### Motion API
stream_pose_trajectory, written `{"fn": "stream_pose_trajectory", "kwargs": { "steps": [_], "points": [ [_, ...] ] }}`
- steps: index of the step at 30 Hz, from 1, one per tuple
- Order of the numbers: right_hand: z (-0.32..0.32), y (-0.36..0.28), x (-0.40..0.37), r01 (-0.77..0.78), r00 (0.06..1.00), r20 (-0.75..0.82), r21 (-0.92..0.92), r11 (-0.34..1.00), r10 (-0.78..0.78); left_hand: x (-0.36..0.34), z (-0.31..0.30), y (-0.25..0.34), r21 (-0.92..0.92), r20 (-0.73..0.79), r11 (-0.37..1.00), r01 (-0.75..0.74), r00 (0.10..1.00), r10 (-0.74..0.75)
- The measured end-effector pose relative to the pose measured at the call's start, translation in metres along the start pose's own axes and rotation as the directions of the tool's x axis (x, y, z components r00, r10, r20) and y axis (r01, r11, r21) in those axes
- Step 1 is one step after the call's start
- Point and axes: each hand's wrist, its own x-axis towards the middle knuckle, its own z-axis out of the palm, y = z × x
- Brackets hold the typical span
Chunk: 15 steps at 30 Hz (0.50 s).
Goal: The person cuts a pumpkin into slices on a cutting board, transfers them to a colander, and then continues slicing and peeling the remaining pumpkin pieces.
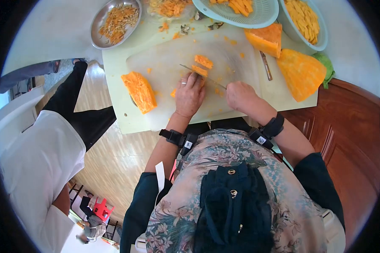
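Observation:
My right hand [240,96] is closed around the handle of a kitchen knife [214,83]. The thin blade points up and left, alongside my left hand's fingertips. My left hand [190,95], with a ring on one finger, presses bent fingers on a piece of orange pumpkin [202,81], mostly hidden beneath them. One cut pumpkin slice [199,70] lies against the blade's far side, and another pumpkin piece [203,61] sits just beyond it. All of this rests on a whitish cutting board [164,63] scattered with orange crumbs.
A large pumpkin chunk [139,92] lies left; two more, a block [264,40] and a wedge [302,74], lie right near a small brown-handled tool [266,66]. Behind are a metal bowl [93,31] of seeds, a colander [207,9] and a basin [324,36]. A person [50,143] stands left.

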Motion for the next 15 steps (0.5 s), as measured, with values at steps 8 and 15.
{"fn": "stream_pose_trajectory", "kwargs": {
  "steps": [8, 15],
  "points": [
    [0.019, -0.010, 0.038, 0.163, 0.983, -0.094, 0.012, 0.987, -0.161, -0.003, 0.004, 0.002, -0.003, -0.014, 1.000, -0.008, 1.000, 0.008],
    [0.008, -0.001, 0.029, 0.051, 0.990, -0.136, 0.167, 0.985, -0.028, -0.006, -0.009, 0.002, -0.107, -0.073, 0.994, 0.038, 0.996, -0.046]
  ]
}}
